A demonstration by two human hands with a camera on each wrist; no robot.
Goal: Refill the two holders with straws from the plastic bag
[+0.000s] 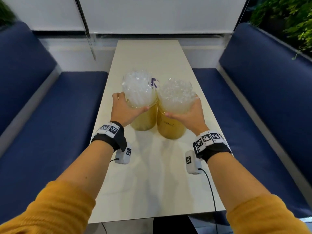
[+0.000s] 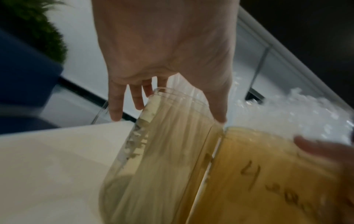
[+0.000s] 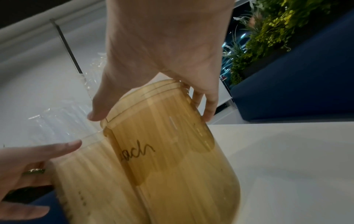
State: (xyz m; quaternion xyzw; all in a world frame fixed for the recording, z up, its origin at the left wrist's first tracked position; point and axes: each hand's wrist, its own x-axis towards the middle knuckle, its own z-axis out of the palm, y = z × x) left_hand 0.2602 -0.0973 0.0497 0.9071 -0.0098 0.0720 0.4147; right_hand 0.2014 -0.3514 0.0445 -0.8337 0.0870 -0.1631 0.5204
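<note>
Two amber see-through holders stand side by side and touching on the white table (image 1: 148, 53). The left holder (image 1: 143, 120) and the right holder (image 1: 170, 130) are both packed with clear straws (image 1: 136, 88) that stick out above the rims. My left hand (image 1: 129, 106) grips the left holder just under its rim, thumb on the near side. My right hand (image 1: 185, 110) grips the right holder the same way. The right holder (image 3: 172, 151) has dark handwriting on its side. Clear plastic with a purple print (image 1: 154, 82) shows behind the straws, between the two holders.
Navy benches (image 1: 50, 107) (image 1: 253, 98) run along both long sides of the narrow table. A window with a hanging blind wand (image 1: 89, 39) is at the far end. Green plants (image 1: 287, 17) stand at the upper right. A cable (image 1: 211, 188) hangs from my right wrist.
</note>
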